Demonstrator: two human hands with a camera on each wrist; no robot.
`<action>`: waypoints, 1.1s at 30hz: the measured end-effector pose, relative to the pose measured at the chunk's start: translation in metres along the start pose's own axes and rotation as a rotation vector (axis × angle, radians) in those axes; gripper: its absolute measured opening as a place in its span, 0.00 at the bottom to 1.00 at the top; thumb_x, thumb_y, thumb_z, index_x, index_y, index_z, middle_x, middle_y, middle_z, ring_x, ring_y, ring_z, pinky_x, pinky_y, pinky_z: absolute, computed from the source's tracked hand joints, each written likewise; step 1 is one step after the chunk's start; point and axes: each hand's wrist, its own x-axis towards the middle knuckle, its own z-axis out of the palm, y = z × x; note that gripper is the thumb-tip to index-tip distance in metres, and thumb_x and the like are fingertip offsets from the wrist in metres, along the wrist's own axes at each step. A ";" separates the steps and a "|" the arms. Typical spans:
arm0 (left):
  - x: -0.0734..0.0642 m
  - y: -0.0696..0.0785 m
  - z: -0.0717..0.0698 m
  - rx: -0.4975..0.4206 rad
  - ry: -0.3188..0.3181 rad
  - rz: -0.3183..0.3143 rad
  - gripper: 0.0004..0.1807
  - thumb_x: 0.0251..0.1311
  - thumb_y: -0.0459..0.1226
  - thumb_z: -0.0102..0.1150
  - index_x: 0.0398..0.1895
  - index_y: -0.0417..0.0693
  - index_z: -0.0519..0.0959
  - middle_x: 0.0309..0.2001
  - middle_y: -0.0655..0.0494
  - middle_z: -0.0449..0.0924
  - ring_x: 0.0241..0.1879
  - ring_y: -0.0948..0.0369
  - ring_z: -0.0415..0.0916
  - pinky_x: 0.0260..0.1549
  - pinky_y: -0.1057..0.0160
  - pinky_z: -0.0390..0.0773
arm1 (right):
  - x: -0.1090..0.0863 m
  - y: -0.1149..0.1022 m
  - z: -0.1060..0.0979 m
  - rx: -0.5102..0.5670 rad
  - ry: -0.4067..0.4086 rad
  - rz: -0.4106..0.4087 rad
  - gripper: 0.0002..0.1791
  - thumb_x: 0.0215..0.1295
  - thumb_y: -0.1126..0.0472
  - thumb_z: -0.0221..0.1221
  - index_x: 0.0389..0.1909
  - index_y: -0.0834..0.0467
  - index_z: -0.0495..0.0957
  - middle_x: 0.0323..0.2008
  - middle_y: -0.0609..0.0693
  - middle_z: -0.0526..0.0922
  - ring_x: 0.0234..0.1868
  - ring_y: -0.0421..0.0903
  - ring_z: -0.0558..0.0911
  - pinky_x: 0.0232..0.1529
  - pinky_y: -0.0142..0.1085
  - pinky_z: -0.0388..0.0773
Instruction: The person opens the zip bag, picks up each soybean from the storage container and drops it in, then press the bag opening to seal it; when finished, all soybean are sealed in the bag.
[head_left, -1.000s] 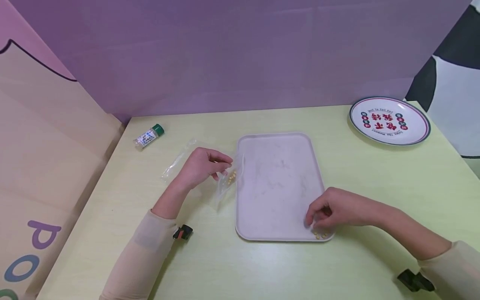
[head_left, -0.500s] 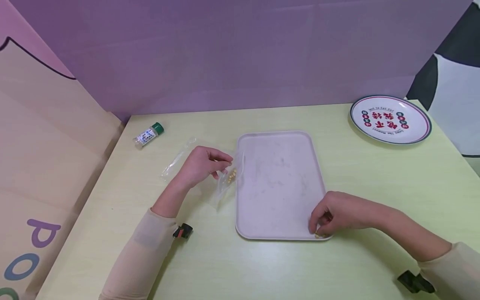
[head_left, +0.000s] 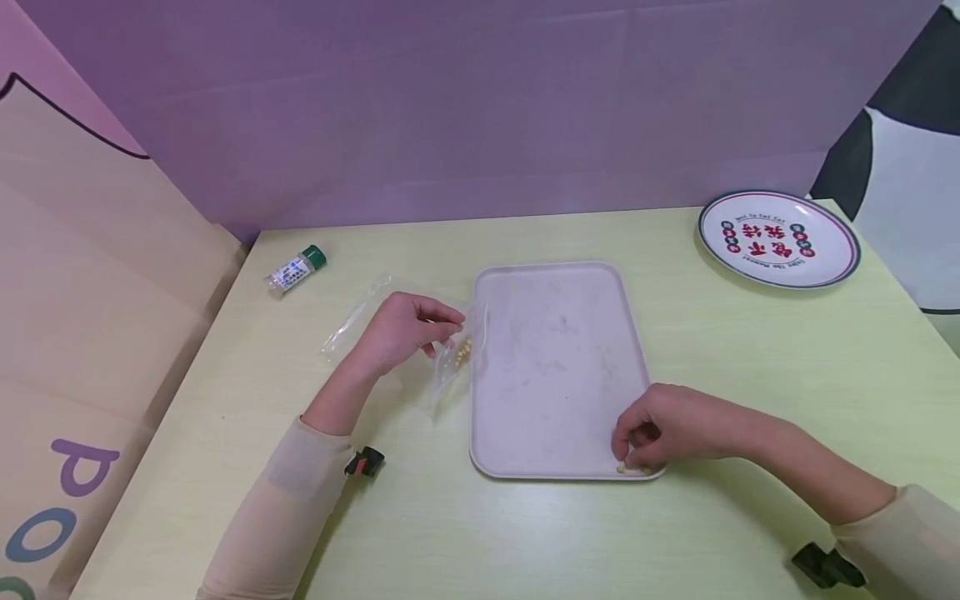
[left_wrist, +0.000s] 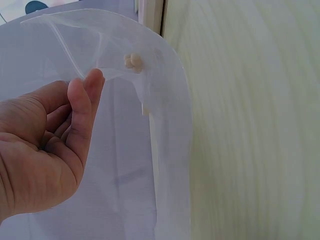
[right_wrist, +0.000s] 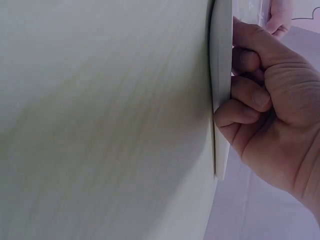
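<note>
In the head view my left hand (head_left: 408, 332) pinches the edge of a clear plastic bag (head_left: 444, 387) that overlaps the left side of a pale tray (head_left: 555, 367). Small pale-yellow pieces (head_left: 462, 352) lie inside the bag; in the left wrist view a few beige lumps (left_wrist: 133, 62) show through the film. My right hand (head_left: 667, 425) bends over the near right corner of the tray, thumb and index finger pinching at a small yellow piece (head_left: 622, 469). In the right wrist view the tray edge (right_wrist: 222, 75) hides these fingertips, while the other fingers are curled.
A small bottle (head_left: 295, 271) with a green cap lies at the back left of the table (head_left: 525, 542). An oval plate (head_left: 780, 240) with red lettering sits at the back right. Another stretch of clear plastic (head_left: 356, 317) lies behind my left hand. A purple wall (head_left: 480, 108) closes the back.
My right hand has lowered slightly at the tray corner, then shifted a little left; fewer loose yellow pieces show beside it. The left hand and the bag have stayed in place.
</note>
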 end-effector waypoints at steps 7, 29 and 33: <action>0.000 -0.001 -0.001 -0.011 -0.004 0.008 0.10 0.65 0.33 0.66 0.47 0.41 0.87 0.43 0.46 0.87 0.34 0.47 0.83 0.37 0.48 0.84 | 0.000 -0.003 -0.009 0.055 0.065 -0.032 0.06 0.61 0.61 0.70 0.34 0.44 0.86 0.20 0.35 0.72 0.25 0.33 0.71 0.26 0.27 0.71; -0.002 0.001 -0.002 -0.004 -0.010 0.028 0.10 0.65 0.33 0.66 0.48 0.41 0.87 0.45 0.45 0.87 0.27 0.54 0.81 0.39 0.46 0.84 | 0.043 -0.027 -0.031 0.089 0.389 -0.042 0.06 0.62 0.63 0.71 0.33 0.48 0.86 0.19 0.41 0.70 0.23 0.39 0.68 0.25 0.30 0.68; -0.003 0.001 -0.002 0.000 -0.009 0.026 0.11 0.65 0.33 0.66 0.48 0.41 0.87 0.44 0.44 0.87 0.27 0.54 0.81 0.40 0.44 0.83 | 0.051 -0.026 -0.032 0.095 0.419 -0.031 0.05 0.62 0.64 0.70 0.34 0.49 0.86 0.19 0.43 0.70 0.23 0.40 0.68 0.25 0.30 0.67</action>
